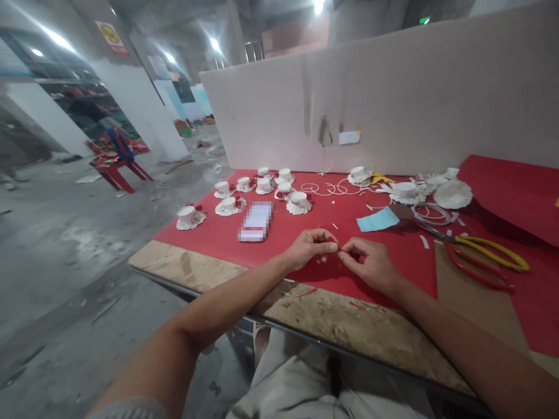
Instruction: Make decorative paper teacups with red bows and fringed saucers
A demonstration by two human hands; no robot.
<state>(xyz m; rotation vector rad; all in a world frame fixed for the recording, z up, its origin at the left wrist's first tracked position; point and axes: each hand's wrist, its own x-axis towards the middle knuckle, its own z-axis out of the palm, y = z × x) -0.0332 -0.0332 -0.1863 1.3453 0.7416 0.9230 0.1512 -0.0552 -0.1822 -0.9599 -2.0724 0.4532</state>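
My left hand and my right hand meet above the red sheet near the table's front edge. Both are closed in a pinch on a small red piece, perhaps a strip of paper; the fingers hide most of it. To the left of the hands lies a phone. Behind it sit several small white cup-like pieces with frilled rims, one of them a white piece. A light blue scrap rests beyond my right hand. Scissors with one yellow and one red handle lie farther right.
A coil of white cord and a frilled white disc lie at the back right, with a yellow star nearby. Loose white cord curls along the back. A tall pale panel stands behind the table. A red stool is on the floor left.
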